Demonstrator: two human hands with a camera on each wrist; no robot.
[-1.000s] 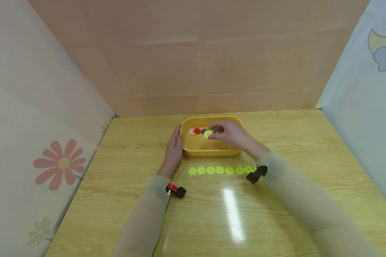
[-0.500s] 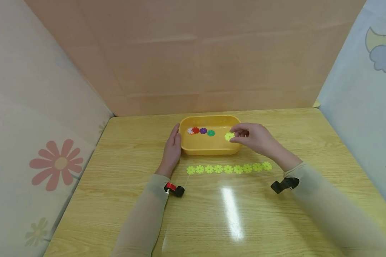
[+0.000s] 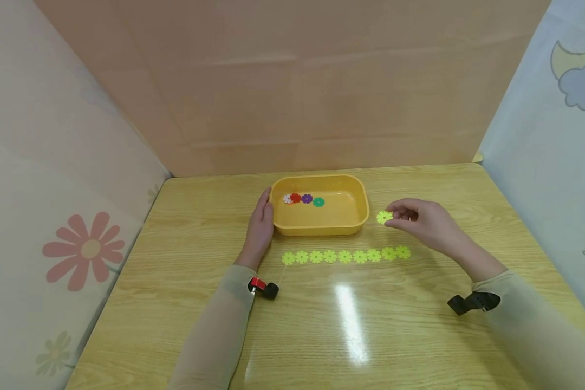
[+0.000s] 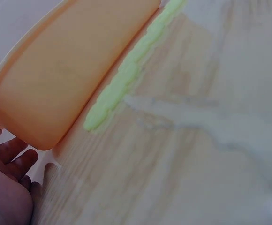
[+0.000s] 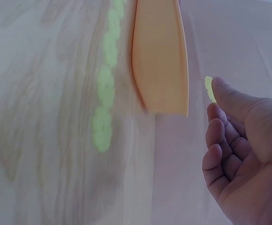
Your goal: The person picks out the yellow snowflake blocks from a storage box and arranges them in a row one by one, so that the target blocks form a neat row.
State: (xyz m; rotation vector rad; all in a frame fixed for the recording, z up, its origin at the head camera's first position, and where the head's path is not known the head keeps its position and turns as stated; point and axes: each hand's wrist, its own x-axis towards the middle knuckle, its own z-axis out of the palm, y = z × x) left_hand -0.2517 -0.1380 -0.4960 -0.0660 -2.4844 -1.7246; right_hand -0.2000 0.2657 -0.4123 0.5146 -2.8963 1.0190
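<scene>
My right hand [image 3: 426, 225] pinches a yellow-green flower-shaped disc [image 3: 384, 218] between thumb and fingers, off the table to the right of the tray. The right wrist view shows that disc [image 5: 209, 88] edge-on at the thumb tip. My left hand [image 3: 260, 225] rests along the left outer side of the yellow tray [image 3: 322, 231], its fingers lying against the wall. Inside the tray lie a white disc [image 3: 287, 199], a red disc [image 3: 296, 198], a purple disc [image 3: 307, 199] and a green disc [image 3: 319, 202]. In front of it, several yellow-green discs form a row [image 3: 344, 257].
The wooden table [image 3: 312, 325] carries everything and ends at a tan back panel [image 3: 292, 108]. Patterned panels stand on both sides, a flower one [image 3: 10, 162] at left. A thin string-like line [image 3: 282, 277] runs from the row's left end toward my left wrist.
My right hand has moved right with the yellow-green disc, out over the tray's right rim and past it. This uncovers the green disc. The left hand stays against the tray.
</scene>
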